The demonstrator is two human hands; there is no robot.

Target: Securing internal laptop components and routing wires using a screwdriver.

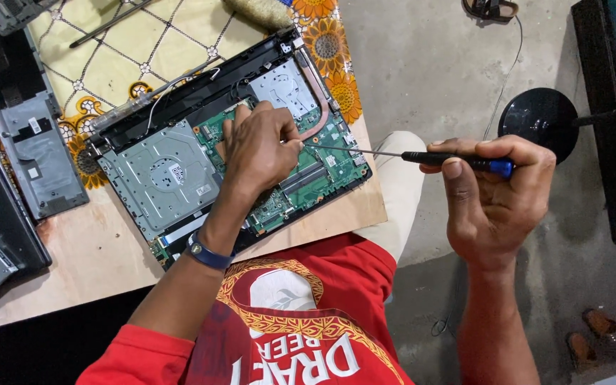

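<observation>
- A person in a red printed shirt sits at a low plywood board (94,249), seen from above.
- An opened laptop base (222,142) lies on the board at a slant, its green circuit board, copper heat pipe and silver drive cover exposed.
- The left hand (258,146) presses down on the green board, fingers bent and bunched over it — whether it pinches a small part cannot be told.
- The right hand (497,189) is out over the floor, right of the board, closed around the blue-and-black handle of a thin screwdriver (422,155); the shaft points left and its tip reaches the laptop beside the left hand.
- A yellow sunflower-patterned cloth (130,50) covers the board's far part, under the laptop's far edge.
- Grey laptop cover panels (26,135) lie at the left edge.
- The floor (429,64) is bare grey concrete — a round black lamp base (536,121) sits on it beyond the right hand.
</observation>
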